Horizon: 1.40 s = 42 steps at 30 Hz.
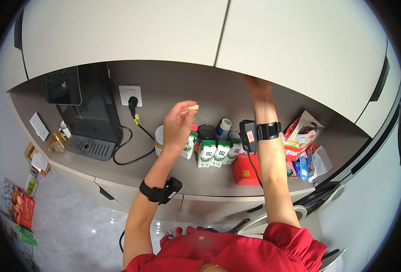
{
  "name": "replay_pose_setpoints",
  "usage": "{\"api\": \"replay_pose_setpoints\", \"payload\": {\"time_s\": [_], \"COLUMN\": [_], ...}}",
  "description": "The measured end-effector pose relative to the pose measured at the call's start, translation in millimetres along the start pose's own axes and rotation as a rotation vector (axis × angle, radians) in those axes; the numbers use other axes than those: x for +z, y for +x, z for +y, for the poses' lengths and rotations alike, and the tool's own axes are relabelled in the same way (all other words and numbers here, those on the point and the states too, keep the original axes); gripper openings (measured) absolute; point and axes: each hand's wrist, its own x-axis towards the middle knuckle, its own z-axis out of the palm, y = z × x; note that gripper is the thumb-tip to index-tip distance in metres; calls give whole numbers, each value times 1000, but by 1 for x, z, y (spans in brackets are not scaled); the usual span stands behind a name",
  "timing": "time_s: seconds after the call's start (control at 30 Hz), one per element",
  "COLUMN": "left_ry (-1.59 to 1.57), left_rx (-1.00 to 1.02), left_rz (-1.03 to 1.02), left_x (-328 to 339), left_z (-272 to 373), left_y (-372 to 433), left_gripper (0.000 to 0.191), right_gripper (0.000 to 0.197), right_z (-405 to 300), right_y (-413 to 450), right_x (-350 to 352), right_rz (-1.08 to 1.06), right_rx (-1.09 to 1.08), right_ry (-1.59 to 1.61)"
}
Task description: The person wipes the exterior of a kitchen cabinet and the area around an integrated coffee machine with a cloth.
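My left hand [179, 125] is raised over the shelf counter, with a small beige piece [193, 107] pinched between thumb and fingers; what the piece is cannot be made out. My right hand [259, 87] reaches up against the back of the niche, and the lower edge of the upper cabinet [302, 51] hides its fingers. Below the two hands stand several green-and-white milk cartons [207, 154]. Behind them are a white bottle with a blue label [224, 127] and a dark-lidded jar [207, 131]. A red box [246, 170] sits below my right forearm.
A black drink dispenser [91, 122] stands at the left, its cable [135, 161] looping across the counter from a wall socket [130, 96]. Snack bags [300, 137] and a clear plastic bag [321, 165] lie at the right. Chairs [299, 214] stand below the counter's right end.
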Motion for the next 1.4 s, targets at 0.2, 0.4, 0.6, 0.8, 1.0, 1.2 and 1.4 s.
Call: {"api": "replay_pose_setpoints", "payload": {"time_s": [0.2,0.4,0.6,0.8,1.0,1.2,1.4], "left_ry": [-52,-86,-134,-185,-168,-146,-144], "left_rx": [-5,-34,-30,12,36,44,14], "left_rz": [-54,-107,-149,-181,-150,-150,-179], "left_x": [-24,-38,-28,-6,0,-9,-37], "left_z": [4,11,23,38,52,43,28], "left_y": [-5,-10,-20,-32,-37,-30,-14], "left_gripper": [22,21,20,22,23,23,23], "right_gripper": [24,21,23,24,27,30,26], "right_z": [9,9,2,-10,-15,-14,16], "right_y": [0,-4,-22,-46,-59,-56,-22], "right_x": [17,55,108,131,180,150,112], "right_rz": [177,446,459,136,407,126,349], "right_rx": [-79,-163,-95,34,57,116,-46], "right_ry": [-47,-167,-54,297,200,366,20]}}
